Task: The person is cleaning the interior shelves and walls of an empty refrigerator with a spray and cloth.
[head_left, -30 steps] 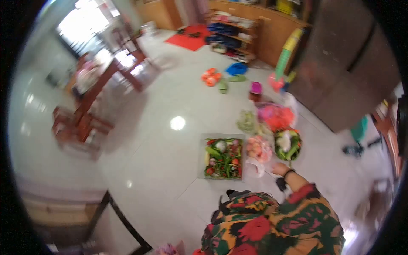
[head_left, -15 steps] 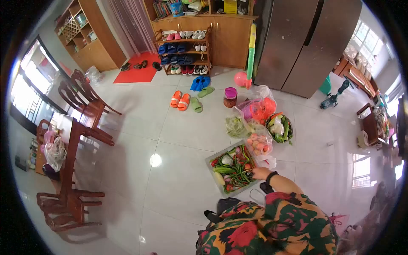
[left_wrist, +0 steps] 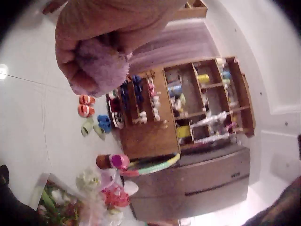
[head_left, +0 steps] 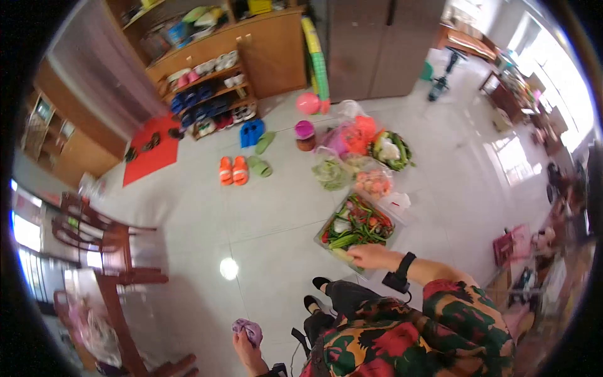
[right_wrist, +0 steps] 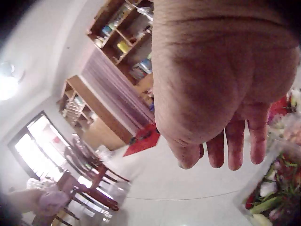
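In the head view a crumpled purple cloth [head_left: 250, 329] is gripped by the left hand [head_left: 249, 353] low over the floor. The left wrist view shows that hand's fingers [left_wrist: 68, 59] curled round the fuzzy cloth [left_wrist: 103, 63]. A shallow tray [head_left: 319, 240] on the floor holds mixed vegetables [head_left: 361, 221], among them green peppers and a pale long one. The right hand [head_left: 374, 256] is over the tray's near edge; contact cannot be told. Seen from the right wrist, that hand [right_wrist: 221, 80] hangs with extended fingers [right_wrist: 235, 146] and holds nothing, beside the tray [right_wrist: 256, 176].
Behind the tray lie bagged produce [head_left: 374, 182], a bag of greens [head_left: 330, 174] and a vegetable basket [head_left: 391, 151]. Orange slippers [head_left: 233, 171] and green slippers [head_left: 259, 166] are farther left. Wooden chairs [head_left: 116, 242] stand left; a shoe rack [head_left: 213, 100] and refrigerator [head_left: 370, 50] stand behind.
The head view has turned right. The left hand with the purple cloth has come into view. The right hand has moved from the tray's right side to its near edge.
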The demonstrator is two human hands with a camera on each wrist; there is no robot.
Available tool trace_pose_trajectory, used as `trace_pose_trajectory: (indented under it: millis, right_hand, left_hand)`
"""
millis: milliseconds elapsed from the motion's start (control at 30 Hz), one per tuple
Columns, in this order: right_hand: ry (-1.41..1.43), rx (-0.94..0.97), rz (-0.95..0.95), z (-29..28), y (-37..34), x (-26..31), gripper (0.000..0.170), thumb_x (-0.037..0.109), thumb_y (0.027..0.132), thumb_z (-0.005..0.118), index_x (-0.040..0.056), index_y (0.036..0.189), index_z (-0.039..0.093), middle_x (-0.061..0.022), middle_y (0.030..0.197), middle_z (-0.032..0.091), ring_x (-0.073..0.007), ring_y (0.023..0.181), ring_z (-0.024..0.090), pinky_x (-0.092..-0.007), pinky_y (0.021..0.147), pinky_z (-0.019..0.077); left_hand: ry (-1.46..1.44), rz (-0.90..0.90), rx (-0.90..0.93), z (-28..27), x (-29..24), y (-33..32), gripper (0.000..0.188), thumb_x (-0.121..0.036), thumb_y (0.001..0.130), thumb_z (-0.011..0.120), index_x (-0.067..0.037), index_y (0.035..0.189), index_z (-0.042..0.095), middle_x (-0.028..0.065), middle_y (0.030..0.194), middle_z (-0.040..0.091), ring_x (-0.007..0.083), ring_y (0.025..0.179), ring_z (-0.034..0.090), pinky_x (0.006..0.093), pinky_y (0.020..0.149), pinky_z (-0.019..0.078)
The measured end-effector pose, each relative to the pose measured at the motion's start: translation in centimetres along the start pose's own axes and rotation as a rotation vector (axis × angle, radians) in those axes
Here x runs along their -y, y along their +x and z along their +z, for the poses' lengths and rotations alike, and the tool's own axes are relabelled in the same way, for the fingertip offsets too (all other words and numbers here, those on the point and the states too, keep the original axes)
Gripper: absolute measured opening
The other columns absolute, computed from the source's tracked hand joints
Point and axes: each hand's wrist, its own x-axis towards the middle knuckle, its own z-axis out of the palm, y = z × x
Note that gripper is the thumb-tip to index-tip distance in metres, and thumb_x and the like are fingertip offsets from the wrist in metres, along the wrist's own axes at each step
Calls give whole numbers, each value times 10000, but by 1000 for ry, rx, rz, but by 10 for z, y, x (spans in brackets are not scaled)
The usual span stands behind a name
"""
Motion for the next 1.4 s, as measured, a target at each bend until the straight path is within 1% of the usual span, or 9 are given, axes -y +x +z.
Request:
trace_pose_trajectory:
  millis: [100,233,433,533,667,800,1000,1200,1400]
  right_hand:
    - [16,-24,-63,14,-53,20,335,261,823,513,118,1125,533,-121,1043,577,-300,931,562,-398,784,458]
    - [168,-128,-67,12,-102,28,405,226,830,534,129,1218,468,-122,1151,527,-295,1003,541,-382,820,460]
    - [536,-478,-118,-2,-129,-9,602,187,797,607,75,1319,327,-164,1287,392,-336,1094,477,-369,830,463]
    - [605,-576,-57,-24,-166,-77,656,160,768,639,54,1326,310,-187,1290,370,-345,1097,468,-356,815,471]
    - [606,-708,81,-67,-234,-163,681,131,725,667,40,1312,333,-207,1254,395,-343,1080,470,-378,863,445]
    - [286,-816,122,-123,-272,-224,705,147,684,684,42,1299,355,-206,1231,429,-362,1088,461,-417,892,419]
    - [231,-826,41,-178,-239,-317,608,129,672,654,26,1224,420,-190,1170,485,-355,1051,488,-408,873,428]
    - [276,-772,-1,-294,-206,-425,351,91,667,618,-3,994,532,-177,1022,540,-358,892,548,-393,744,473]
    - [501,-700,167,-415,-184,-518,323,73,699,583,-6,1009,540,-99,851,560,-201,744,564,-305,661,469]
  left_hand:
    - [110,-4,80,22,10,49,140,-80,829,495,-34,958,522,69,859,573,179,732,585,281,576,498]
    - [222,-106,548,100,45,59,187,-51,830,495,-38,1014,526,45,887,580,130,764,580,259,610,484]
    - [522,-99,875,289,117,-82,280,-105,811,532,20,1061,519,72,931,593,138,772,578,268,675,482]
    - [480,-211,922,366,168,-153,232,-152,831,518,1,1005,524,70,885,593,134,745,578,263,623,476]
    - [595,-125,982,454,248,-217,195,-153,846,504,-12,980,507,56,833,570,122,719,562,258,586,464]
    - [459,-270,1025,533,272,-270,192,-140,838,507,-14,981,495,42,792,538,112,674,526,253,570,448]
    - [314,-488,1023,625,288,-256,165,-90,840,478,-56,996,521,17,846,549,126,744,561,264,608,476]
    - [341,-554,1150,768,299,-245,294,-272,850,561,-43,1028,514,44,916,587,124,784,599,259,675,510]
    - [358,-597,1173,914,301,-236,324,-323,852,558,-47,1018,521,74,903,595,171,776,608,295,653,516]
